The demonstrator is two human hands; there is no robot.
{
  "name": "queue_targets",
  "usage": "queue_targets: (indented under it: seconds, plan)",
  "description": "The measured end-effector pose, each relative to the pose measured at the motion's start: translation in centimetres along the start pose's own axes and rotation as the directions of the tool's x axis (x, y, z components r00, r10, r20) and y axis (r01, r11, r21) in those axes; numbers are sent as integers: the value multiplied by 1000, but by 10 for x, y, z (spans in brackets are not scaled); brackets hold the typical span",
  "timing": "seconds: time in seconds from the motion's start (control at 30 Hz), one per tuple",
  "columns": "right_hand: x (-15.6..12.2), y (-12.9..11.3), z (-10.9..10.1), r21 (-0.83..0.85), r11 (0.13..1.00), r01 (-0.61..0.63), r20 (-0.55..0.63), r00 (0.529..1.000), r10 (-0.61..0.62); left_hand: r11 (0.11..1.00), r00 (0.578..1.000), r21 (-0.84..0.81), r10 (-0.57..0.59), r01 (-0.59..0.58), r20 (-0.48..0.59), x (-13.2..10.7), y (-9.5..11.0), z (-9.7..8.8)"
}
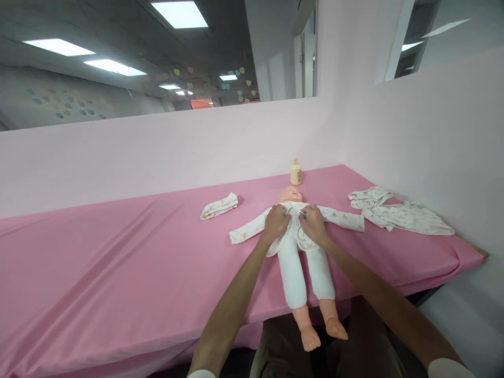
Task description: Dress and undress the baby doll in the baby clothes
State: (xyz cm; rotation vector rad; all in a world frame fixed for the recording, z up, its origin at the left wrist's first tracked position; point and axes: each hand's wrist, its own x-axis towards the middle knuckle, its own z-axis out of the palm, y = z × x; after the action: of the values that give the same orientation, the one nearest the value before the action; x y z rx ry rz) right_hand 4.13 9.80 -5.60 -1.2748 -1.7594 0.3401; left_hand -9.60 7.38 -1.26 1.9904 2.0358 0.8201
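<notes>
A baby doll [290,195] lies on its back on the pink table [118,252], head away from me, bare feet hanging over the near edge. It wears white trousers and a white printed top [342,219] with sleeves spread out sideways. My left hand [275,223] and my right hand [313,223] both rest on the doll's chest, fingers closed on the two front edges of the top.
A folded white cloth [219,206] lies left of the doll. Loose printed baby clothes [397,214] lie at the right end. A small cream bottle [296,172] stands by the pink wall behind the doll's head.
</notes>
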Motion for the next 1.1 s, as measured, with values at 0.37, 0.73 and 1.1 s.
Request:
queue_targets:
  seconds: [0.37, 0.73, 1.1]
  plan:
    - [-4, -14, -19, 184, 976, -115, 71, 992, 103, 940, 999, 341, 13, 3, -45, -30, 17, -9]
    - [-5, -20, -19, 347, 927, -141, 65, 990, 126, 976, 988, 186, 134, -117, -83, -20, 0, 2]
    - [2, -21, -16, 354, 914, -197, 60, 980, 187, 972, 974, 158, 192, -172, -121, -24, 7, 11]
